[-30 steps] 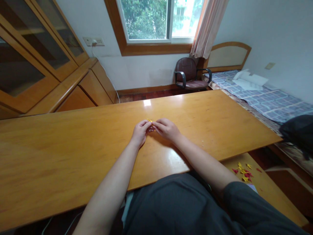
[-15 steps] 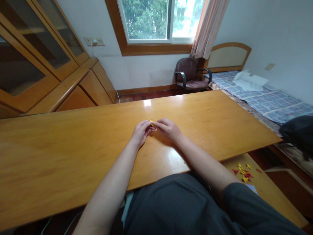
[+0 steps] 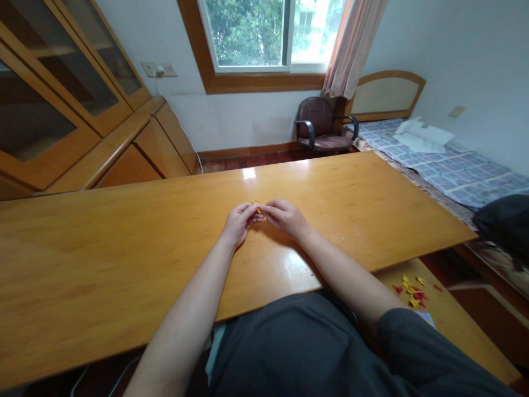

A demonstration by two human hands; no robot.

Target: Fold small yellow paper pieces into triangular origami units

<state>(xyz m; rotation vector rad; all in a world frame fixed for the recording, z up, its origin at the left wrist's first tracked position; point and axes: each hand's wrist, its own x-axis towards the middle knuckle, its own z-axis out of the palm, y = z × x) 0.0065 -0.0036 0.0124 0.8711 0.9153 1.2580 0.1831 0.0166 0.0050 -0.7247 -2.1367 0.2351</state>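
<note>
A small yellow folded paper piece point(image 3: 258, 209) is pinched between the fingertips of both hands over the middle of the long wooden table point(image 3: 124, 248). My left hand point(image 3: 238, 221) has its fingers closed on the piece from the left. My right hand point(image 3: 285, 216) grips the same piece from the right. Most of the paper is hidden by the fingers.
Several small yellow and red folded paper pieces point(image 3: 411, 289) lie on a lower wooden surface at the right. A dark office chair point(image 3: 320, 128) stands under the window. A bed point(image 3: 446, 165) with a dark bag point(image 3: 504, 220) runs along the right. Wooden cabinets point(image 3: 61, 110) line the left.
Both hands stay together on the yellow piece; the fingertips have shifted slightly and the piece has turned a little between them.
</note>
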